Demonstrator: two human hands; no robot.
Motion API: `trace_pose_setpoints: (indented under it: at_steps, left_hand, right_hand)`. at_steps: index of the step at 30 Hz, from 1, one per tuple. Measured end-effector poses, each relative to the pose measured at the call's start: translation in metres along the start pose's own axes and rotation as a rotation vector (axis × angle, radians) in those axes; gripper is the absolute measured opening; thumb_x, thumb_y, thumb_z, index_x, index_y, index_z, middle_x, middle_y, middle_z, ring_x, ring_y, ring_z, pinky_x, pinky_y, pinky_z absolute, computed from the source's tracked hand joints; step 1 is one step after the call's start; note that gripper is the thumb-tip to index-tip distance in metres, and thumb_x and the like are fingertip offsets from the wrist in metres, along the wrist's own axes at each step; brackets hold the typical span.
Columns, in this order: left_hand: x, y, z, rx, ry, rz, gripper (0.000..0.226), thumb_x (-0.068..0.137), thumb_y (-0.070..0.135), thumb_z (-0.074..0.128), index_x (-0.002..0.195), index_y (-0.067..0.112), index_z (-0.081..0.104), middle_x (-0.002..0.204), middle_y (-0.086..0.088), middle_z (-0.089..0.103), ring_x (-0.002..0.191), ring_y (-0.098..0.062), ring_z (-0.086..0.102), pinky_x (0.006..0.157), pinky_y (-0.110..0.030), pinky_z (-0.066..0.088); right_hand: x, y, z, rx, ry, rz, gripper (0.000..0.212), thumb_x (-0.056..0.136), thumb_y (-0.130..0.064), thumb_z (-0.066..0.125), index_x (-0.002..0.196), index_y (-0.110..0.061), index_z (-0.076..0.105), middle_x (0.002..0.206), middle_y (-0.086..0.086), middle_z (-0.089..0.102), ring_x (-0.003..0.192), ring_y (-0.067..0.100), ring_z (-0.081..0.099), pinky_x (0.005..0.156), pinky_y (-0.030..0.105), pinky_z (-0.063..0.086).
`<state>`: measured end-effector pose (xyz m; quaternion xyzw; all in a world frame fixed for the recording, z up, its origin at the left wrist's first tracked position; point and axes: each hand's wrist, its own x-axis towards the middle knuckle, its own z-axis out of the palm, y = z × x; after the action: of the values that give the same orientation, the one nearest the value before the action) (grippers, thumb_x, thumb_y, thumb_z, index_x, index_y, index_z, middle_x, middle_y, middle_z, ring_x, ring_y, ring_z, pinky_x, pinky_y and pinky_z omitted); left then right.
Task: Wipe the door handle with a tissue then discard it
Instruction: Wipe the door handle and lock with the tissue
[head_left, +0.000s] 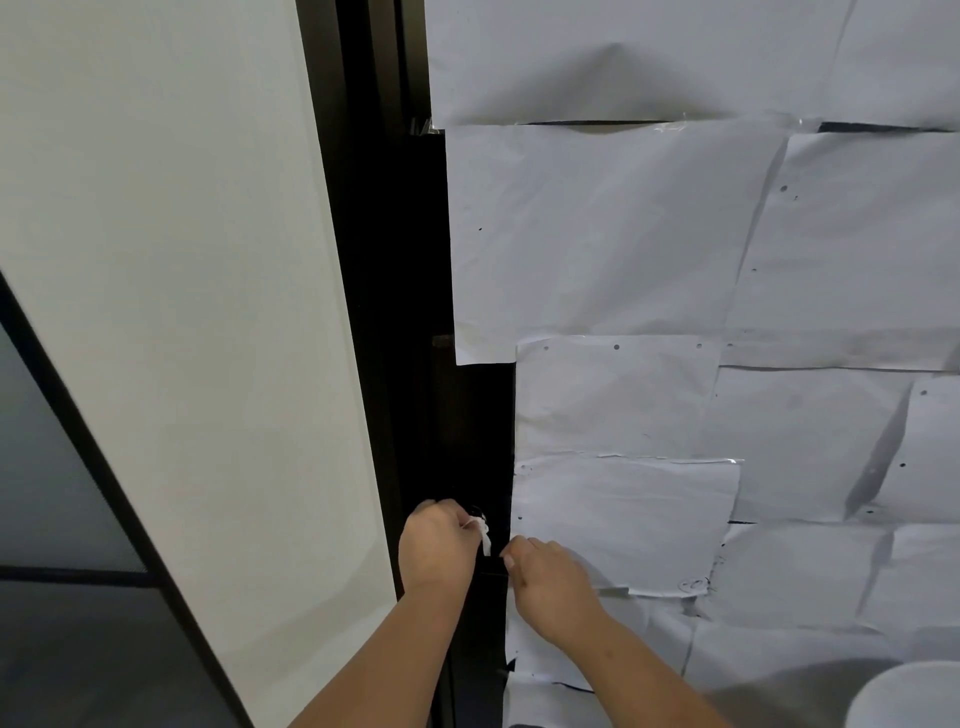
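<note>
At the dark door (467, 415) edge, left hand (436, 545) pinches a white tissue (484, 532) against the black handle (475, 512), mostly hidden. Right hand (550, 582) curled just beside it, grip can't be told; paper sheets (623, 234) cover the door.

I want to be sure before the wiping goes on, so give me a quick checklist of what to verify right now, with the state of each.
1. Tissue in the left hand: ok, pinched in its grip.
2. Tissue at the door handle: ok, at the dark door edge.
3. Handle clearly visible: not ok, black on black.
4. Right hand free of tissue: ok, resting by the door edge.
5. Handle clean: cannot tell.
6. Place to discard: cannot tell; a white rounded object shows at lower right.
</note>
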<state>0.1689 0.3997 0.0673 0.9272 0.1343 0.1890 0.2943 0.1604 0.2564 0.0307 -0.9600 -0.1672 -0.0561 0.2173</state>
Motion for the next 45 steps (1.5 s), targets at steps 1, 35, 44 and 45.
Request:
trace_pose_setpoints:
  at_steps: [1,35,44,45]
  left_hand:
    - [0.001,-0.001,-0.001,-0.014,0.006,-0.009,0.007,0.081,0.019,0.067,0.078,0.016,0.072,0.082,-0.001,0.066,0.064,-0.013,0.061,0.056,-0.02,0.049]
    - [0.019,-0.017,-0.001,0.396,-0.077,0.712,0.046,0.039,0.006,0.091,0.08,0.021,0.077,0.084,0.005,0.067,0.077,-0.016,0.062,0.059,-0.023,0.056]
    - [0.027,-0.011,-0.01,0.563,-0.198,0.924,0.049,0.037,0.014,0.094,0.081,0.027,0.076,0.087,0.009,0.063,0.079,-0.012,0.059,0.067,-0.023,0.052]
    - [0.028,-0.01,-0.01,0.596,-0.214,0.948,0.047,0.038,0.014,0.094,0.081,0.026,0.076,0.087,0.008,0.062,0.079,-0.012,0.059,0.068,-0.024,0.052]
  right_hand:
    - [0.0,0.001,0.0,0.005,0.0,-0.002,0.024,0.098,-0.025,0.032,0.109,-0.021,0.052,0.103,0.0,0.061,0.09,0.022,0.051,0.074,0.038,0.043]
    - [-0.002,0.002,-0.001,0.014,0.004,-0.033,0.026,0.099,-0.029,0.029,0.106,-0.02,0.053,0.101,-0.001,0.06,0.085,0.019,0.047,0.072,0.037,0.038]
    - [-0.002,0.003,-0.002,0.018,0.007,-0.041,0.025,0.099,-0.03,0.03,0.1,-0.017,0.052,0.096,0.002,0.059,0.078,0.017,0.039,0.071,0.038,0.037]
    - [-0.002,0.003,-0.002,0.018,0.003,-0.042,0.025,0.099,-0.03,0.03,0.099,-0.017,0.052,0.096,0.002,0.059,0.078,0.017,0.039,0.071,0.038,0.037]
